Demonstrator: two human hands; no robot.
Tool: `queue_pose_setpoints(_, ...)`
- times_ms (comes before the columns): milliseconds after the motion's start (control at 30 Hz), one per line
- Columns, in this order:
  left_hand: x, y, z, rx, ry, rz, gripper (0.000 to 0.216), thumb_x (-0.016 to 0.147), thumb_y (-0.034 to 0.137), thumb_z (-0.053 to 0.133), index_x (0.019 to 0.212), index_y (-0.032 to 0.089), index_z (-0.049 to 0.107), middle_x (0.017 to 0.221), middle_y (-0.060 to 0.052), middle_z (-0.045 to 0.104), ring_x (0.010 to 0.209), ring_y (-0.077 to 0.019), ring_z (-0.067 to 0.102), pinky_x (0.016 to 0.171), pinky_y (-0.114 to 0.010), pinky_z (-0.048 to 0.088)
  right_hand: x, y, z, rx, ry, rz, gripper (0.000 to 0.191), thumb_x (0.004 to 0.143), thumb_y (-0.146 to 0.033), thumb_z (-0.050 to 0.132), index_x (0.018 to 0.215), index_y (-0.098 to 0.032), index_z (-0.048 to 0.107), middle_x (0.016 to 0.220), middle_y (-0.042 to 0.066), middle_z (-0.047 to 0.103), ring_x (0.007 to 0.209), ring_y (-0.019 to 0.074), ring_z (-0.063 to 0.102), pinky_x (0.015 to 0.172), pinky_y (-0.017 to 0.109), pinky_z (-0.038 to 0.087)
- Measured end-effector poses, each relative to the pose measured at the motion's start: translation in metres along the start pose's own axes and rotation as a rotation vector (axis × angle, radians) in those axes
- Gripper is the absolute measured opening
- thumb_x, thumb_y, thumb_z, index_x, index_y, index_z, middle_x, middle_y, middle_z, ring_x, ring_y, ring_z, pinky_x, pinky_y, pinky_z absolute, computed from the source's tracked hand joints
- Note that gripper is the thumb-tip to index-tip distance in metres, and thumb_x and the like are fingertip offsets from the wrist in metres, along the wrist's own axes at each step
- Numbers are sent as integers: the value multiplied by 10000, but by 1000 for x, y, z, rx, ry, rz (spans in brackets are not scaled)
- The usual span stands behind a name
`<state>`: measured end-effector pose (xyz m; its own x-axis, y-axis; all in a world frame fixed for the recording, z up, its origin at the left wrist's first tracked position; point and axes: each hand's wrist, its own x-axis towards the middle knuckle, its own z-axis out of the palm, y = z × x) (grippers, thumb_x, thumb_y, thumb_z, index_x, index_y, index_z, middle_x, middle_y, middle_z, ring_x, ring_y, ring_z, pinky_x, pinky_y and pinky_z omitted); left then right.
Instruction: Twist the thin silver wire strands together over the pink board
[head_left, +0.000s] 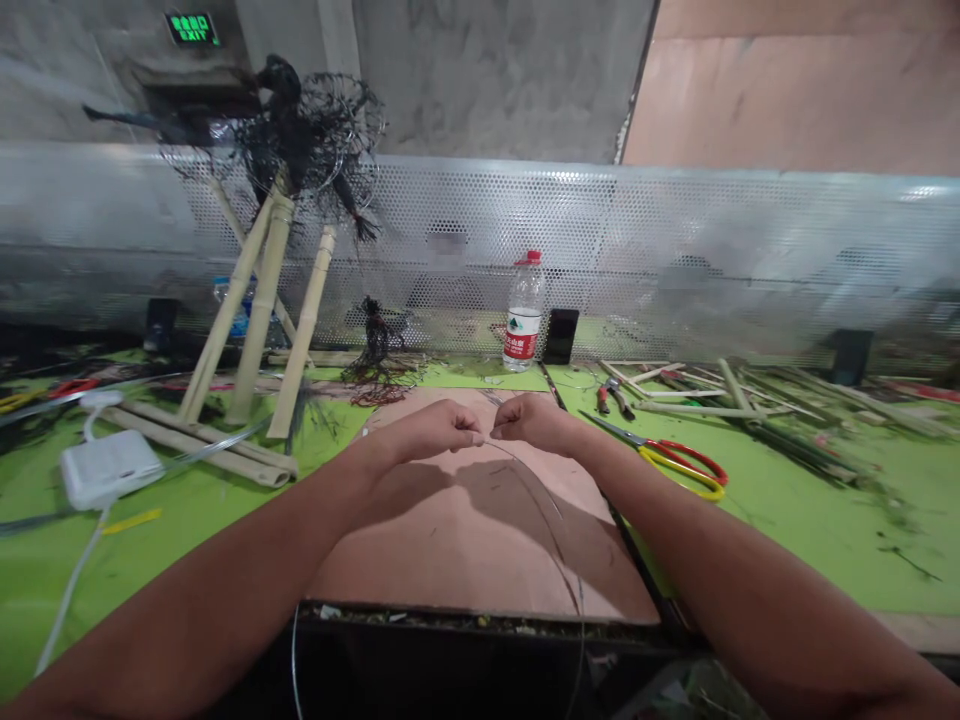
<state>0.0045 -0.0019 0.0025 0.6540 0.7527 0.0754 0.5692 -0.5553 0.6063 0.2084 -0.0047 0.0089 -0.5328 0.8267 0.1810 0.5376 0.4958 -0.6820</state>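
My left hand (439,430) and my right hand (534,420) are close together over a pinkish-brown board (420,565). Both have thumb and forefinger pinched on a thin wire (517,457). From the fingers it curves right and down across the board, then hangs past the front edge. Another length of wire (295,650) hangs below the board's left front corner; whether it is the same piece I cannot tell. Right of my right hand lie scissors (643,447) with a red and a yellow handle, and pliers (616,396) farther back.
A water bottle (523,325) and a black phone (561,336) stand behind the board. On the left are bamboo poles (259,300) topped with tangled dark wire, plus a white adapter (111,468). Bamboo strips (739,390) litter the right. A perforated metal panel (450,250) closes the back.
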Motion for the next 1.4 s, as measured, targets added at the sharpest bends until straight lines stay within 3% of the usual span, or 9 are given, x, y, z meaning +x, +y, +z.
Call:
queue_pose_setpoints(367, 4, 3, 1, 110, 143, -27, 249, 720, 357, 457, 574, 157, 475, 515, 41, 327, 490, -85, 298, 466, -223, 187, -4, -13, 14, -208, 161, -109, 166, 697, -249, 571, 569, -144, 563, 531, -11, 499, 526, 84, 423, 481, 202, 289)
queue_pose_setpoints(500, 2, 1, 1, 96, 136, -32, 273, 736, 385, 458, 581, 161, 460, 519, 44, 330, 484, -81, 296, 465, -224, 196, -4, -3, 2, 240, -13, 144, 312, 771, -430, 511, 693, -137, 587, 493, -2, 506, 433, 90, 443, 424, 210, 341)
queue_pose_setpoints(567, 2, 3, 1, 83, 119, -21, 284, 741, 396, 461, 581, 162, 455, 523, 45, 334, 484, -80, 303, 467, -221, 209, -2, 9, -10, 526, -107, 289, 437, 812, -526, 408, 787, -129, 588, 583, 44, 580, 479, 121, 526, 446, 238, 413)
queue_pose_setpoints(700, 0, 10, 1, 65, 99, 18, 264, 750, 389, 465, 622, 160, 492, 570, 33, 413, 521, -86, 364, 485, -212, 249, 1, 27, -21, 760, -127, 358, 294, 833, -391, 461, 793, -120, 566, 661, 59, 606, 596, 135, 590, 533, 248, 478)
queue_pose_setpoints(933, -2, 17, 1, 75, 113, 38, 281, 760, 378, 455, 619, 149, 534, 554, 28, 433, 509, -84, 363, 474, -207, 249, -3, 19, 3, 861, -463, 287, 272, 830, -383, 485, 822, -115, 536, 682, 63, 619, 600, 156, 612, 550, 280, 492)
queue_pose_setpoints(1033, -4, 21, 1, 62, 92, 41, 285, 761, 374, 455, 648, 144, 582, 562, 15, 483, 513, -88, 381, 480, -207, 261, -5, 15, 7, 891, -530, 273, 246, 825, -367, 497, 810, -124, 534, 650, 37, 600, 579, 146, 602, 536, 272, 487)
queue_pose_setpoints(1167, -6, 26, 1, 15, 47, 65, 287, 767, 360, 450, 714, 145, 633, 611, -5, 559, 540, -97, 419, 514, -208, 294, -5, 15, 8, 893, -530, 254, 229, 801, -361, 532, 789, -132, 528, 640, 26, 592, 573, 137, 591, 549, 274, 488)
queue_pose_setpoints(1267, -6, 25, 1, 55, 91, 34, 277, 747, 365, 468, 659, 148, 615, 554, 15, 512, 503, -90, 385, 490, -210, 268, -5, 15, 11, 864, -518, 237, 257, 770, -387, 565, 760, -135, 515, 605, 6, 562, 553, 130, 577, 536, 264, 476)
queue_pose_setpoints(1400, -4, 19, 2, 100, 115, 16, 299, 740, 396, 464, 599, 148, 554, 529, 26, 427, 496, -89, 363, 469, -214, 237, -4, 13, 14, 615, -370, 156, 296, 743, -412, 584, 672, -137, 503, 510, -30, 494, 438, 84, 490, 439, 203, 383)
